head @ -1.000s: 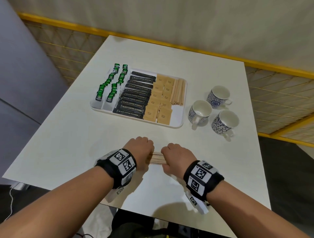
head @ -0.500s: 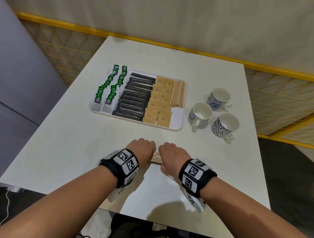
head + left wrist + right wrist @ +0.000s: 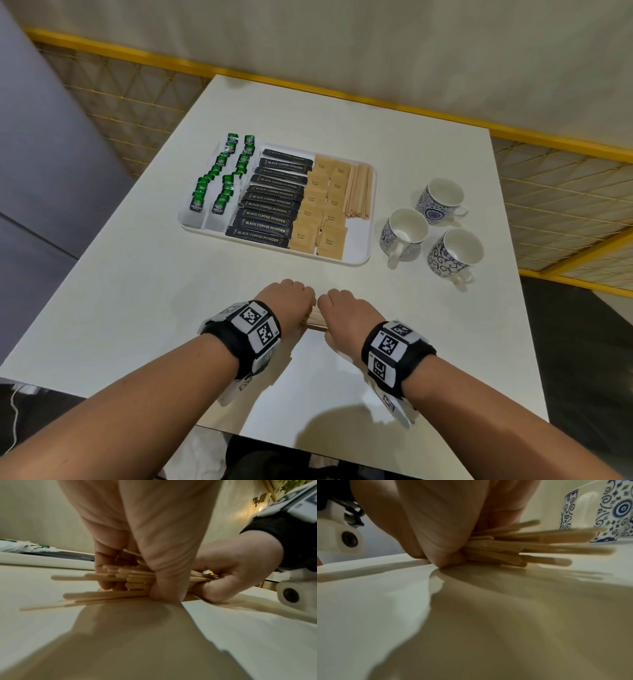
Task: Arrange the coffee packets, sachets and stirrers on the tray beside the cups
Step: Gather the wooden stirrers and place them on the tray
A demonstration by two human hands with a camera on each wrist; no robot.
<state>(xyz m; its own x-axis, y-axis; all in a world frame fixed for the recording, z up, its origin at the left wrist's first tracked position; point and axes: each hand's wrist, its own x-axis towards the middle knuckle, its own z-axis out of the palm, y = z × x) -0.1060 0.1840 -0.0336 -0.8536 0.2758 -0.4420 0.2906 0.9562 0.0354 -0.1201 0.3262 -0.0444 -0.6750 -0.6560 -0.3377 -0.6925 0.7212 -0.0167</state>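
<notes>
A bundle of wooden stirrers [image 3: 315, 321] lies crosswise on the white table near its front edge. My left hand [image 3: 286, 301] grips its left end and my right hand [image 3: 344, 313] grips its right end, knuckles almost touching. In the left wrist view the stirrers [image 3: 109, 578] fan out unevenly past my curled fingers; in the right wrist view the stirrers [image 3: 530, 545] splay to the right. The white tray [image 3: 356, 258] holds green sachets [image 3: 222, 178], black coffee packets [image 3: 270, 202], brown sugar sachets [image 3: 322, 209] and a row of stirrers [image 3: 359, 190].
Three blue-patterned cups [image 3: 435, 226] stand right of the tray, also seen as a cup [image 3: 611, 511] in the right wrist view. A yellow rail [image 3: 342, 99] runs behind the table. The table's front edge is close under my wrists.
My two hands have drawn closer together around the stirrer bundle, so less of it shows between them. The tray and cups have not moved.
</notes>
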